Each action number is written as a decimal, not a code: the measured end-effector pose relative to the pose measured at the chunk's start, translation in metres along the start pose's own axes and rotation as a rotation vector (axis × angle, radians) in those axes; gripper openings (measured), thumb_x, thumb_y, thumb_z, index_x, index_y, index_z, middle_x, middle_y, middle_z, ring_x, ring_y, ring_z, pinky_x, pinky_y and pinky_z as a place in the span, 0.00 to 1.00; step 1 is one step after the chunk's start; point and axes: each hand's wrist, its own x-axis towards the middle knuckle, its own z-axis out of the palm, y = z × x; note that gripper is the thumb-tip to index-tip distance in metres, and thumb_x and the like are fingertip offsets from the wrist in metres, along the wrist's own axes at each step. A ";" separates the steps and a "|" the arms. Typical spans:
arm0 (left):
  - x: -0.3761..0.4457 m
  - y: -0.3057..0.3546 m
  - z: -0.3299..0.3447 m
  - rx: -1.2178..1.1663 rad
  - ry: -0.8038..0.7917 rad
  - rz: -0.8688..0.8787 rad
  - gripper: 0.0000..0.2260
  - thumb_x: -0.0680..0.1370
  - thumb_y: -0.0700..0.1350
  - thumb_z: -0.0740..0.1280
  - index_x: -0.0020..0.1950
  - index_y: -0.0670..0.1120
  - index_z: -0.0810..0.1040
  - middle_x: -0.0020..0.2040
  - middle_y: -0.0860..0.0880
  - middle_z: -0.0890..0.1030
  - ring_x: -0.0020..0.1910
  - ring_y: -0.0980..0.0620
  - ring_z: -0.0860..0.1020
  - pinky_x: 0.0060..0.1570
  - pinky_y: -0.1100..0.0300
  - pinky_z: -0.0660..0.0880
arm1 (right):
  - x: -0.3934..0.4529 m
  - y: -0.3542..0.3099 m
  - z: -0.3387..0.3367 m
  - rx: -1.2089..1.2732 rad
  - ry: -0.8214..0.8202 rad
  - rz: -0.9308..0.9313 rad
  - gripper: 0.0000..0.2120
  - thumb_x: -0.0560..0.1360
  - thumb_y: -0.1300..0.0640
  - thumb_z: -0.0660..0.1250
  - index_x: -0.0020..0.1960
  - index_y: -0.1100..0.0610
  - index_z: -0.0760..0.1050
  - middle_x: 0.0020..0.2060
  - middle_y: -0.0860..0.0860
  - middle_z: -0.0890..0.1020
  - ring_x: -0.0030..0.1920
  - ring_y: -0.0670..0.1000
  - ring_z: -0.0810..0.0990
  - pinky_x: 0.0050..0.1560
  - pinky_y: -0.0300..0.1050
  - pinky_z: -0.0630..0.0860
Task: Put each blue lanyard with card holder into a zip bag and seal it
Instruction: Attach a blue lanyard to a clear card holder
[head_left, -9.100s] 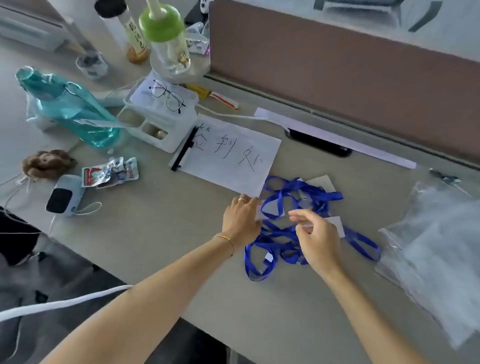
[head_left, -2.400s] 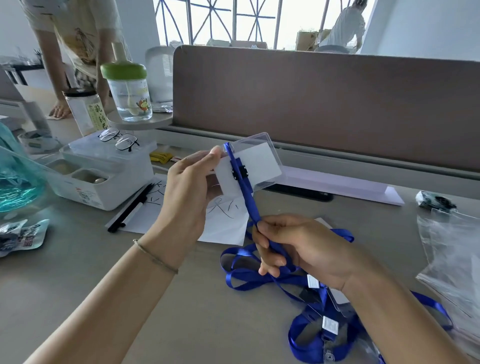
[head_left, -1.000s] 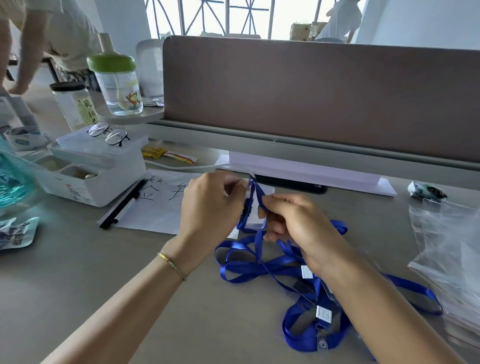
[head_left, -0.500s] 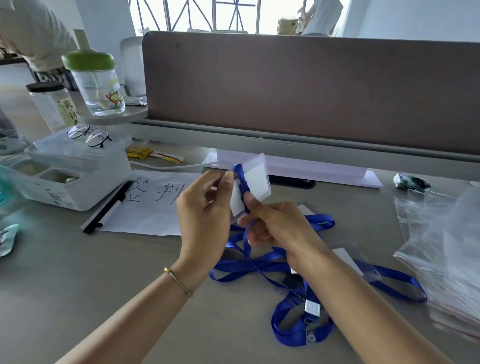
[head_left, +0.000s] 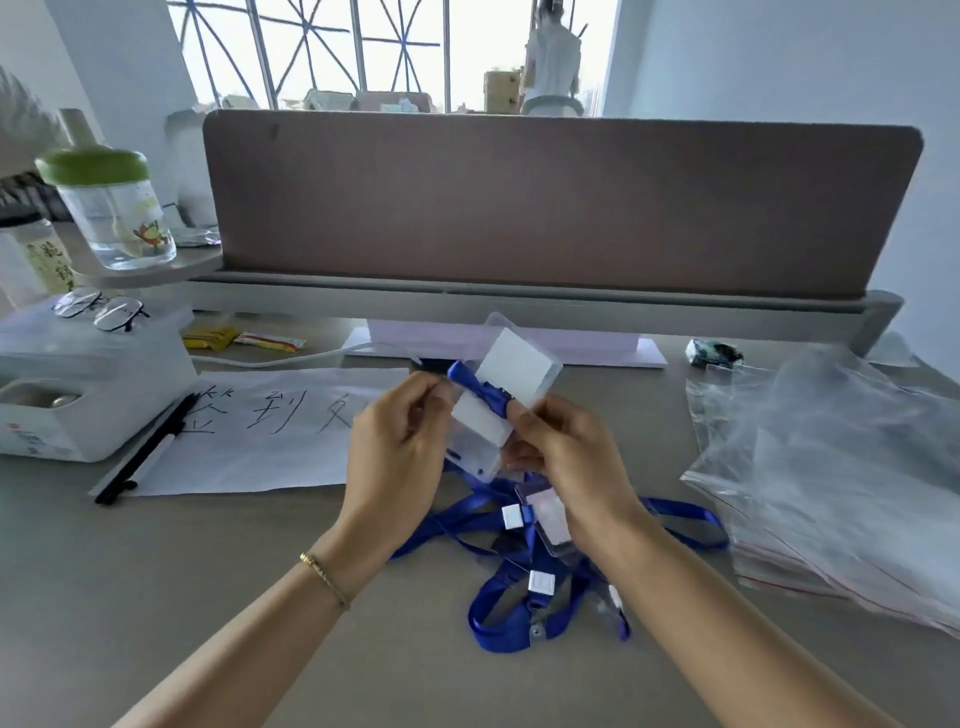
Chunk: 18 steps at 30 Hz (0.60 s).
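Head view: left hand (head_left: 395, 457) and right hand (head_left: 566, 457), fingers pinching one card holder (head_left: 511, 382) with blue lanyard (head_left: 480, 395) above bench (head_left: 156, 571). Remaining lanyards (head_left: 519, 613) heaped near. Zip bags (head_left: 831, 467) right, apparently unfilled; bagging and sealing apparently all pending.

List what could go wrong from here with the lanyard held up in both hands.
1. The held lanyard runs down into the tangled pile of blue lanyards on the desk; lifting it further may drag others along.
2. The left hand and right hand hold the card holder by its edges only, so it might slip.
3. The zip bags lie stacked and may come up together.
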 end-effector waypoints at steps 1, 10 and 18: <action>-0.003 0.004 0.008 -0.003 -0.045 0.007 0.12 0.83 0.43 0.59 0.45 0.49 0.79 0.35 0.50 0.84 0.34 0.49 0.81 0.35 0.45 0.78 | -0.005 -0.002 -0.013 -0.018 0.027 -0.023 0.11 0.80 0.58 0.67 0.43 0.65 0.78 0.33 0.58 0.81 0.34 0.53 0.81 0.41 0.47 0.81; -0.025 0.047 0.109 -0.114 -0.280 0.155 0.17 0.85 0.49 0.56 0.42 0.53 0.80 0.35 0.54 0.80 0.33 0.54 0.77 0.32 0.55 0.74 | -0.065 -0.015 -0.134 -0.081 0.333 -0.128 0.12 0.79 0.58 0.68 0.41 0.63 0.78 0.30 0.54 0.80 0.33 0.51 0.80 0.44 0.49 0.77; -0.042 0.062 0.177 0.196 -0.478 0.329 0.07 0.77 0.46 0.68 0.52 0.57 0.81 0.46 0.61 0.80 0.44 0.63 0.77 0.45 0.60 0.76 | -0.112 -0.019 -0.222 -0.004 0.570 -0.121 0.15 0.78 0.58 0.69 0.33 0.54 0.79 0.26 0.50 0.73 0.30 0.51 0.77 0.47 0.51 0.73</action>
